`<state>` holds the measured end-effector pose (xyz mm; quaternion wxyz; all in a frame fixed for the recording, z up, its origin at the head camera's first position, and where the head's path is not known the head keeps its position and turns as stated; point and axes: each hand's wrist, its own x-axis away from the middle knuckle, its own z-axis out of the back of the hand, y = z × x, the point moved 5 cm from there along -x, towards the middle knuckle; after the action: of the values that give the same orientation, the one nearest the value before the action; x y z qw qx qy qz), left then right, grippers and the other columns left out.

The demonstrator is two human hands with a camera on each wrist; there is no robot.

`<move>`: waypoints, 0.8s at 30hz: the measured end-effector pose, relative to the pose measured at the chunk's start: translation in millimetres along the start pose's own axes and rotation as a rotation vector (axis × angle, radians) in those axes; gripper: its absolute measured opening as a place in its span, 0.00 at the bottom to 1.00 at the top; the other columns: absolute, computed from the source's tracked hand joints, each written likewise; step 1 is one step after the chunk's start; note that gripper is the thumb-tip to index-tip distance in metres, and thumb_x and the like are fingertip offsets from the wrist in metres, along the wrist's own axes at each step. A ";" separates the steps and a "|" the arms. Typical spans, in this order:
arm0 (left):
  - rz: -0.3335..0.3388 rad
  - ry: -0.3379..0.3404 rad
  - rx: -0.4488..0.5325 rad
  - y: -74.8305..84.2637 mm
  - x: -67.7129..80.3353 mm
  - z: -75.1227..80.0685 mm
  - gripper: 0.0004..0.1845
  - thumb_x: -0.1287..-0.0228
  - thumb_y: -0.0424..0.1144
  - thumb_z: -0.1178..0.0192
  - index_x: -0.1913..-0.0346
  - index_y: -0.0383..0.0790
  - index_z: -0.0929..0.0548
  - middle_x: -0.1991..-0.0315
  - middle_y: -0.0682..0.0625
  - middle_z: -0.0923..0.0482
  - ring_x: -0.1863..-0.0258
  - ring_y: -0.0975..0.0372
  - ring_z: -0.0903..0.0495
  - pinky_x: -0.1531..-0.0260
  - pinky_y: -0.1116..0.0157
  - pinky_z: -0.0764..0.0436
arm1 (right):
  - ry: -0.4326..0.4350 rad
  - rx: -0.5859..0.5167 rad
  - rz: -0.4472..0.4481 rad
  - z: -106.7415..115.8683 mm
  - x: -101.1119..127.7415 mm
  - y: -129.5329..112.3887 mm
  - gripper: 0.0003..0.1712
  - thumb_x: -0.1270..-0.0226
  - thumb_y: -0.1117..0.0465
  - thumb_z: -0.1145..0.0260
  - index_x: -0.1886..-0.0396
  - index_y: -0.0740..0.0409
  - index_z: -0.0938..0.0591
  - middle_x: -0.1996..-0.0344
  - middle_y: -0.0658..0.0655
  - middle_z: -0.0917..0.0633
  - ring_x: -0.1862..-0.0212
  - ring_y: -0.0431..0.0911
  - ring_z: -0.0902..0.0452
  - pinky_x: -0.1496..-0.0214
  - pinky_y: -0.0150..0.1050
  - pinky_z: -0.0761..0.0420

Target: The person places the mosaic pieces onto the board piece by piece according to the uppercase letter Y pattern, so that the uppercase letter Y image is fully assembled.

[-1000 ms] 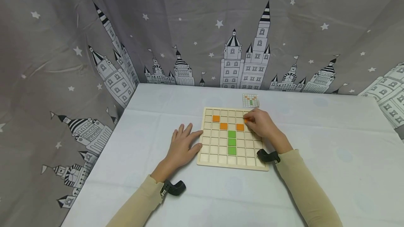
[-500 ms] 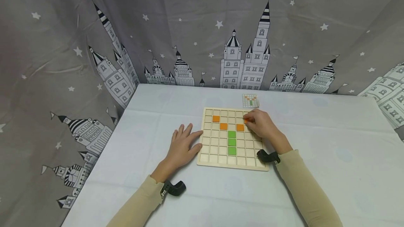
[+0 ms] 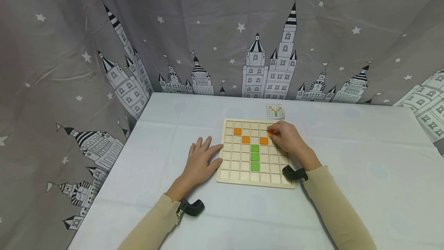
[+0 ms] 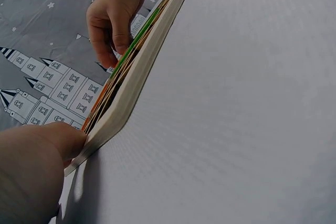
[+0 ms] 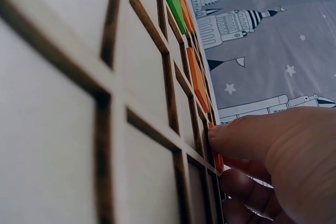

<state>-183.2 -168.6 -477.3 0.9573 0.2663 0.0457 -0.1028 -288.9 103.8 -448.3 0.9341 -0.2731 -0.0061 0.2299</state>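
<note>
- Curtain [image 3: 222,30] hung behind the table [image 3: 347,165].
- Board [image 3: 239,173] lay mid-table, card [image 3: 275,110] just beyond.
- Left hand [image 3: 201,161], fingers spread flat, touched the board's left edge.
- Right hand [image 3: 288,137] pinched an orange tile [image 3: 269,132], mostly hiding it.

- The head view looks forward and down from above, taking in the whole worktop [image 3: 347,157], the wooden grid board [image 3: 256,151] and the curtain behind.
- The left wrist view sits low at the worktop's surface — it skims along the board's edge [image 4: 131,90].
- The right wrist view is pressed very near the board's cells [image 5: 79,103], looking across them.
- All three share the board and the curtain.
</note>
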 end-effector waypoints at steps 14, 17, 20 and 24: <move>-0.004 0.004 -0.001 1.0 -0.2 0.5 0.23 0.34 0.48 0.42 0.37 0.50 0.22 0.27 0.36 0.40 0.25 0.37 0.51 0.31 0.35 0.52 | 0.008 0.000 -0.004 -0.4 0.8 1.3 0.17 0.39 0.67 0.34 0.49 0.63 0.15 0.57 0.63 0.16 0.59 0.54 0.20 0.55 0.49 0.20; -0.002 0.005 -0.002 1.2 -0.2 0.7 0.23 0.33 0.48 0.42 0.37 0.50 0.22 0.27 0.36 0.40 0.25 0.37 0.51 0.31 0.35 0.52 | 0.013 0.000 0.004 -0.7 1.2 1.2 0.17 0.39 0.68 0.34 0.50 0.63 0.15 0.57 0.63 0.16 0.58 0.54 0.19 0.55 0.49 0.20; -0.003 0.007 -0.001 2.1 0.0 1.3 0.23 0.34 0.48 0.42 0.37 0.50 0.22 0.27 0.36 0.40 0.25 0.36 0.51 0.31 0.35 0.52 | 0.014 -0.003 0.003 -1.0 1.5 1.2 0.17 0.40 0.68 0.34 0.50 0.63 0.15 0.57 0.63 0.16 0.58 0.54 0.19 0.55 0.50 0.20; -0.003 0.008 0.002 3.1 0.3 2.1 0.23 0.34 0.48 0.42 0.37 0.49 0.22 0.27 0.36 0.40 0.25 0.36 0.51 0.31 0.34 0.53 | 0.014 -0.007 -0.005 -1.4 1.5 1.4 0.16 0.40 0.68 0.33 0.50 0.63 0.15 0.57 0.63 0.16 0.58 0.54 0.19 0.54 0.49 0.20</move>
<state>-182.2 -167.2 -474.0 0.9566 0.2678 0.0496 -0.1033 -288.0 104.8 -450.4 0.9337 -0.2779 -0.0012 0.2257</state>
